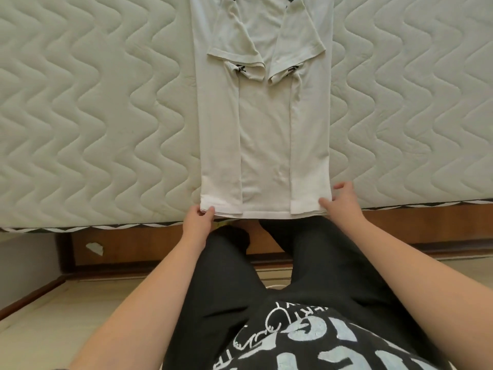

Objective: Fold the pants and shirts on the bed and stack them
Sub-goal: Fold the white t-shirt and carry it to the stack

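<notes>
1. One shirt (262, 145) lies flat on the bed (93, 129), pale grey-white, both long sides folded in toward the middle and both short sleeves turned inward near the top, their cuffs almost meeting at the centre. Its hem sits right at the near edge of the bed.
2. Left hand (198, 218) is at the hem's left corner: thumb on top, fingers curled under, pinching the fabric.
3. Right hand (340, 201) is at the hem's right corner: thumb pressed on the cloth, fingers bent round the side edge, gripping that corner.
4. Both forearms reach forward from the bottom of the view, one on each side of the person's dark trousers.
5. The bed shows a bare quilted mattress, off-white with a wavy stitched pattern, and a black-and-white zigzag trim along its near edge.
6. Below the mattress runs a brown wooden bed frame (426, 225); a small pale scrap (94, 248) shows against the wood on the left.
7. The floor (53, 316) is light, with a wooden skirting strip angling off to the left.
8. Count: one shirt, two hands, both on the hem. No more garments in view beyond the person's own black printed top and trousers.
</notes>
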`<control>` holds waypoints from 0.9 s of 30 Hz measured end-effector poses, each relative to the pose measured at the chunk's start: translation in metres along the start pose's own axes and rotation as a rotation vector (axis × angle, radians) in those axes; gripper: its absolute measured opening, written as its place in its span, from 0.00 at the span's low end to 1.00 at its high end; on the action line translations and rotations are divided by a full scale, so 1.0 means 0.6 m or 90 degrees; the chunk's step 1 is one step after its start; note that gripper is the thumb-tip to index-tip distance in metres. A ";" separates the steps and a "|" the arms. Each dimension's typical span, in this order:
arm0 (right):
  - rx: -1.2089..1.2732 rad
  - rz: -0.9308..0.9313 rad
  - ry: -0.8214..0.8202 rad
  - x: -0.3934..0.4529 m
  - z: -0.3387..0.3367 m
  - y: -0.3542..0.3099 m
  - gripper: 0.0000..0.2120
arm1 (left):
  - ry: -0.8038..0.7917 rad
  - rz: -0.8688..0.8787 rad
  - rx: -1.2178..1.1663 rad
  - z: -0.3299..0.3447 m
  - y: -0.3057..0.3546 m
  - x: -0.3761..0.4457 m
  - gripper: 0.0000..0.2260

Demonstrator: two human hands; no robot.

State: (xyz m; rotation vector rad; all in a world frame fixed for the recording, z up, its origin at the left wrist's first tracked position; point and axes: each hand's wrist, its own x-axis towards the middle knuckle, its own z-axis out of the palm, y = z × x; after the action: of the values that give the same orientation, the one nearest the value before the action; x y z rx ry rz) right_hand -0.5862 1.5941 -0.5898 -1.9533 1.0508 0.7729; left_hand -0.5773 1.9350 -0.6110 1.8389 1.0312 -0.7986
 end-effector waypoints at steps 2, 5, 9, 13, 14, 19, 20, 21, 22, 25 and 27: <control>0.014 -0.076 0.015 -0.030 -0.011 -0.006 0.13 | 0.015 0.015 -0.098 -0.009 0.002 -0.021 0.13; -0.019 -0.145 -0.037 -0.064 -0.031 -0.014 0.07 | 0.009 0.136 -0.073 -0.034 0.014 -0.052 0.18; -0.212 -0.237 -0.141 -0.092 -0.058 -0.024 0.25 | -0.102 0.280 0.138 -0.071 0.043 -0.072 0.17; -0.361 -0.346 -0.059 -0.108 -0.053 -0.035 0.28 | -0.074 0.405 0.370 -0.088 0.085 -0.082 0.26; -0.392 -0.400 0.007 -0.112 -0.050 -0.038 0.27 | -0.037 0.441 0.407 -0.091 0.098 -0.085 0.25; -0.389 -0.539 0.257 -0.124 -0.074 -0.083 0.12 | 0.179 0.619 0.519 -0.113 0.160 -0.110 0.08; -0.398 -0.563 0.281 -0.128 -0.081 -0.096 0.11 | 0.194 0.664 0.528 -0.119 0.172 -0.113 0.06; -0.406 -0.582 0.295 -0.133 -0.088 -0.107 0.10 | 0.188 0.717 0.542 -0.126 0.184 -0.116 0.06; -0.410 -0.605 0.289 -0.140 -0.096 -0.118 0.11 | 0.153 0.773 0.552 -0.131 0.195 -0.118 0.07; -0.392 -0.682 0.252 -0.159 -0.122 -0.145 0.10 | -0.015 0.838 0.572 -0.151 0.225 -0.121 0.09; -0.389 -0.689 0.270 -0.173 -0.140 -0.159 0.11 | -0.028 0.769 0.630 -0.171 0.238 -0.122 0.10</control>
State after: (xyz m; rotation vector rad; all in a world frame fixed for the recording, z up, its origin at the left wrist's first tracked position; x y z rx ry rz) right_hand -0.5404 1.5993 -0.4320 -2.8143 -0.1989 0.0350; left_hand -0.4722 1.9609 -0.4544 2.6685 -0.7401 -0.5510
